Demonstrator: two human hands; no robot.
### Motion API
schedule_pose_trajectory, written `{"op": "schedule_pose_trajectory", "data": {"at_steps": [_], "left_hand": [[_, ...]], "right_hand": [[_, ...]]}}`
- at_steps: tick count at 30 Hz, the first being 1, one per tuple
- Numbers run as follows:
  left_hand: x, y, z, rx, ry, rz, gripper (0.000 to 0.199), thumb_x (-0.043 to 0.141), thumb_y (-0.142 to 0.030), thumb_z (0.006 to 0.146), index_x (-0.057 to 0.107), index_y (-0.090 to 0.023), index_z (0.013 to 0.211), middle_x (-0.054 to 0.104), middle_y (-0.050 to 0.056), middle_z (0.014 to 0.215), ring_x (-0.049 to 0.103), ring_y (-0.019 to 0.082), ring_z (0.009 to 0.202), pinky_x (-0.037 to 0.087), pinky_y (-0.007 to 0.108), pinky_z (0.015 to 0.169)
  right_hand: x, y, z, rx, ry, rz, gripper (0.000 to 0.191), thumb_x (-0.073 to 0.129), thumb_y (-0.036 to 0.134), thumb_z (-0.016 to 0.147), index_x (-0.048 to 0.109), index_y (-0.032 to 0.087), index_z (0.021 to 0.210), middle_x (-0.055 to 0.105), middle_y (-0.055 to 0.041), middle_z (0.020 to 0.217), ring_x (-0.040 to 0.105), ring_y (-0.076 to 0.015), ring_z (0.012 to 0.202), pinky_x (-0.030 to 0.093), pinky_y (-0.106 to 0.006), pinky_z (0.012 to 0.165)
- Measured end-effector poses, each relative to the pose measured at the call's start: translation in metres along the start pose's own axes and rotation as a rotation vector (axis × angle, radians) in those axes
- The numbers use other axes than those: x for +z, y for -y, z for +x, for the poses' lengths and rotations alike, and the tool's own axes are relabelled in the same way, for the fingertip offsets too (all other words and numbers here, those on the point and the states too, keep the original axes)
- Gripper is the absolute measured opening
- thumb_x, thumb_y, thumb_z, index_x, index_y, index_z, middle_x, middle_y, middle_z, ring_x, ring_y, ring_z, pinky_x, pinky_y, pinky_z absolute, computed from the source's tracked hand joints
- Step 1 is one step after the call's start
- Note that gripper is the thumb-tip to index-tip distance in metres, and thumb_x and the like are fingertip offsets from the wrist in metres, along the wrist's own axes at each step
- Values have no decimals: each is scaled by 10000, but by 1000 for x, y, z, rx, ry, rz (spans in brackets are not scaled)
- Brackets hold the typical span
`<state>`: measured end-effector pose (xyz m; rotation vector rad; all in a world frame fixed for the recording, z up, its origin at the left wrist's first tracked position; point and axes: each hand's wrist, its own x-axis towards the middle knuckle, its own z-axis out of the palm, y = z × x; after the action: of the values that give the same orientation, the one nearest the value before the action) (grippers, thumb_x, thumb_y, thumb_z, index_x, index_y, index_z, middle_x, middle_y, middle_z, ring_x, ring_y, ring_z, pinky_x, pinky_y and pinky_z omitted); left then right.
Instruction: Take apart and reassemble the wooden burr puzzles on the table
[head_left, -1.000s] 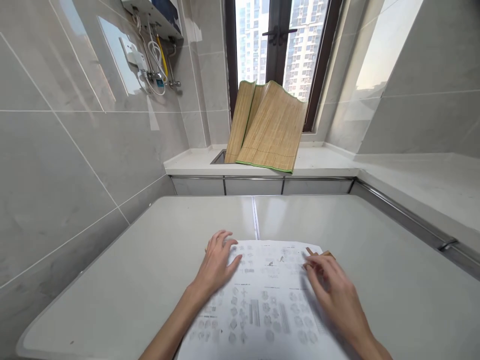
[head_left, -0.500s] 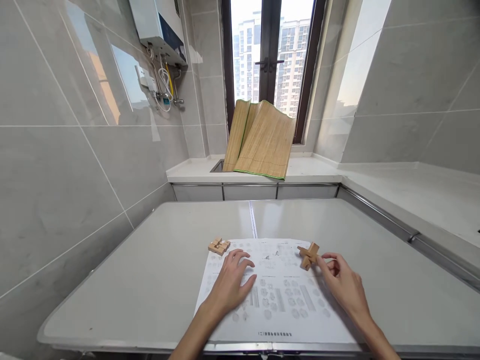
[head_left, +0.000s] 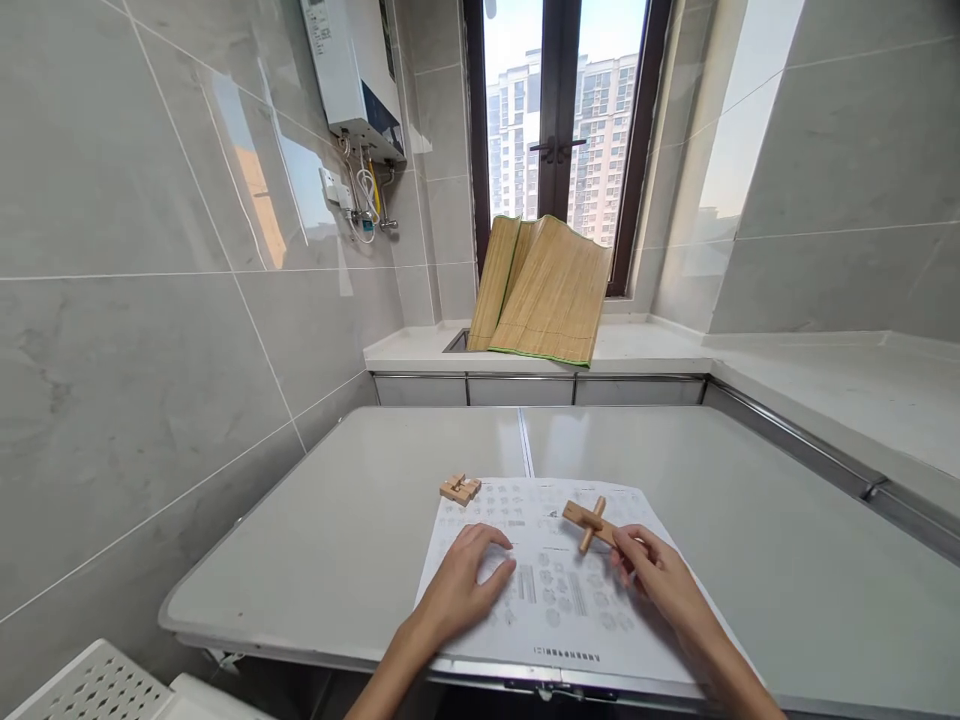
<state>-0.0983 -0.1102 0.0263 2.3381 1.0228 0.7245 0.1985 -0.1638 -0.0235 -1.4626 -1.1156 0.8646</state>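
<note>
Thumb and fingers of the right hand (head_left: 660, 578) are clamped on one end of a wooden cross (head_left: 592, 524), held above the right part of a printed sheet (head_left: 517, 645); the left hand (head_left: 469, 580) holds nothing, its thumb and fingertips apart over the sheet. Judged by appearance, the cross should be light, stiff and not readily broken, its smooth faces slightly slippery; the flat bar's end offers a fair hold, though the crossing would give better control should the pieces be loose. Count: one cross, showing two crossed pieces; one cluster of wooden blocks (head_left: 460, 489) at the sheet's far left corner, its pieces too small to number; one sheet; one table (head_left: 300, 570); one straw mat (head_left: 551, 290) beyond.
</note>
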Motion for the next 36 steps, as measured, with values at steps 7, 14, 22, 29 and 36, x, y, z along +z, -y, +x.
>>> {"op": "schedule_pose_trajectory", "data": {"at_steps": [7, 14, 22, 29, 36], "left_hand": [[26, -11, -1, 32, 1, -33, 583, 664, -389, 950, 455, -261, 1478, 557, 115, 1487, 539, 311, 1364, 456, 499, 1162], [47, -6, -3, 97, 18, 17, 637, 546, -366, 1034, 290, -305, 1614, 450, 101, 1615, 452, 306, 1467, 414, 549, 1209], [62, 3, -1, 152, -55, 50, 678, 555, -292, 1024, 250, -311, 1629, 499, 107, 1566, 500, 301, 1420, 460, 559, 1173], [58, -2, -1, 166, -90, 56, 608, 514, -269, 1036, 300, -301, 1605, 542, 108, 1514, 520, 289, 1398, 478, 547, 1157], [56, -3, -2, 140, -84, 1, 606, 665, -391, 975, 400, -305, 1513, 537, 110, 1514, 518, 327, 1400, 481, 570, 1138]], "right_hand": [[32, 9, -16, 101, 319, 235, 600, 639, 791, 822, 633, 191, 833, 611, 3, 711, 423, -89, 468, 328, -249, 477], [37, -3, -17, 90, 312, 292, 579, 665, 744, 851, 664, 180, 983, 587, 22, 675, 438, -84, 467, 344, -236, 467], [46, -16, -20, -3, 153, 253, 593, 617, 746, 884, 645, 193, 1095, 607, 21, 672, 474, -108, 452, 377, -249, 452], [48, -17, -20, -46, 115, 225, 593, 583, 736, 912, 633, 188, 1135, 613, 13, 683, 453, -114, 453, 374, -260, 461], [48, -14, -23, -73, 165, 180, 605, 568, 756, 907, 628, 204, 1145, 620, 9, 704, 470, -129, 480, 377, -268, 487]]}}
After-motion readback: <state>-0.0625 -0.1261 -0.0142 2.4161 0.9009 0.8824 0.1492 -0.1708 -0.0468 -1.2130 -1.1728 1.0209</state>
